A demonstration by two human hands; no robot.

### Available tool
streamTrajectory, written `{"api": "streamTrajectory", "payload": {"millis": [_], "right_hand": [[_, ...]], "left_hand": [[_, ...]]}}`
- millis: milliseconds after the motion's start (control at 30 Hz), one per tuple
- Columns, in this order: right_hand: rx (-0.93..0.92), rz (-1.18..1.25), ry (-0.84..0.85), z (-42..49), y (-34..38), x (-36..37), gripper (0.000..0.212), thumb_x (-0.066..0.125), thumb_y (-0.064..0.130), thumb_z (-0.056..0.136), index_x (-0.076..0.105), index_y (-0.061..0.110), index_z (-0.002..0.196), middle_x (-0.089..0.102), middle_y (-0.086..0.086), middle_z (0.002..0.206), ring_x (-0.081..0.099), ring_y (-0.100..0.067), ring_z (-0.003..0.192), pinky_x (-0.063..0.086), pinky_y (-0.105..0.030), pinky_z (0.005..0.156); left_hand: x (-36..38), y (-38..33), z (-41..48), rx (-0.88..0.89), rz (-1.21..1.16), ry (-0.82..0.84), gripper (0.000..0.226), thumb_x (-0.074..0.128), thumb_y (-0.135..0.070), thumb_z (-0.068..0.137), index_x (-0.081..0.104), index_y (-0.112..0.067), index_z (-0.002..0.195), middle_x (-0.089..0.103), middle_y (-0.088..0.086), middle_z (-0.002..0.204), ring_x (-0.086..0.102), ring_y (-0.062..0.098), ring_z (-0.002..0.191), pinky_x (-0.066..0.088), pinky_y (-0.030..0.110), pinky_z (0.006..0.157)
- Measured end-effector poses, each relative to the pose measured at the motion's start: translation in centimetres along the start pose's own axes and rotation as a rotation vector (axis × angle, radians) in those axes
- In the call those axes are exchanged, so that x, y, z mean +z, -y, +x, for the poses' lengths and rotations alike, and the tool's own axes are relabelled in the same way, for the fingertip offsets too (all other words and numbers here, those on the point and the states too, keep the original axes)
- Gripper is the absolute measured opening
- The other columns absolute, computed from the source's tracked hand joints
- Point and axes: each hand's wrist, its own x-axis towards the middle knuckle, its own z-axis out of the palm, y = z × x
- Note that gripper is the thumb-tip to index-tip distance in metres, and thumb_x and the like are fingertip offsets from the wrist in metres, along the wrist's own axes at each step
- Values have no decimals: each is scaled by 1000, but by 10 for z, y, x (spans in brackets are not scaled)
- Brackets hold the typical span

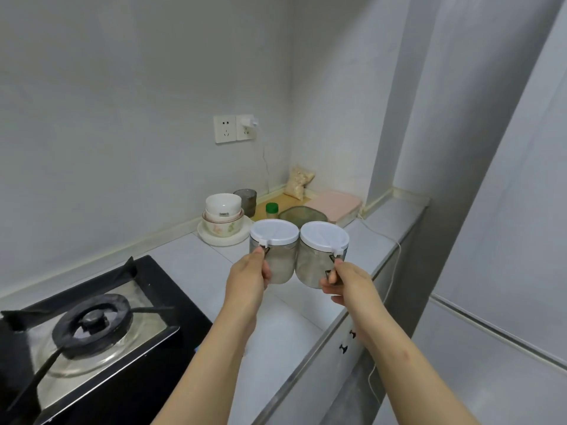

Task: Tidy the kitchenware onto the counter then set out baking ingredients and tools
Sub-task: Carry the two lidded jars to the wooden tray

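Observation:
I hold two clear jars with white lids side by side above the white counter (196, 262). My left hand (247, 276) grips the handle of the left jar (277, 256), which holds a pale powder. My right hand (345, 279) grips the handle of the right jar (316, 259), also with pale contents. The jars touch each other. Behind them, stacked white bowls (223, 217) sit on a plate, with dark glass bowls (247, 199) beside them.
A black gas hob (89, 326) fills the left foreground. In the far corner lie a green-capped bottle (271, 210), a green mesh cover (299, 214), a pink lidded box (334, 205) and a bag of flakes (299, 180). A white cable (395, 250) trails over the counter's edge from the wall socket (234, 128).

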Motion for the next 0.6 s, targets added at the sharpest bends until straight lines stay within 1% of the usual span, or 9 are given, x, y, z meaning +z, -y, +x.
{"api": "streamTrajectory", "payload": {"millis": [167,367,433,500,600], "right_hand": [[-15,8,64,63,3,-17,39,34,20,100,38,15,61,51,-10,79,49,-21,77,35,-23,66],[-45,1,166,149,19,-55,40,35,21,99,40,15,61,58,-8,80,52,-20,74,36,-23,68],[-56,15,189,178,26,-66,40,36,21,99,41,15,59,59,-8,80,52,-18,71,36,-25,71],[-67,11,206,202,30,-70,41,37,20,99,41,14,58,58,-10,81,51,-20,73,36,-26,72],[-68,6,235,228,30,-64,41,37,20,98,42,14,59,58,-10,79,50,-19,70,36,-26,67]], "left_hand": [[42,-1,39,14,-11,-48,44,38,-25,99,40,-13,57,49,13,74,40,19,65,38,29,71],[106,-15,86,36,-53,-145,43,38,-22,99,38,-13,57,47,12,70,37,18,61,35,27,66],[124,-20,102,35,-65,-166,42,38,-21,98,38,-13,57,47,11,69,38,19,63,36,26,64],[138,-23,116,38,-64,-192,42,38,-21,98,38,-13,57,49,10,68,40,20,66,38,27,66],[145,-24,129,29,-91,-230,43,39,-23,99,40,-12,57,52,8,67,44,21,67,40,27,68]]}}
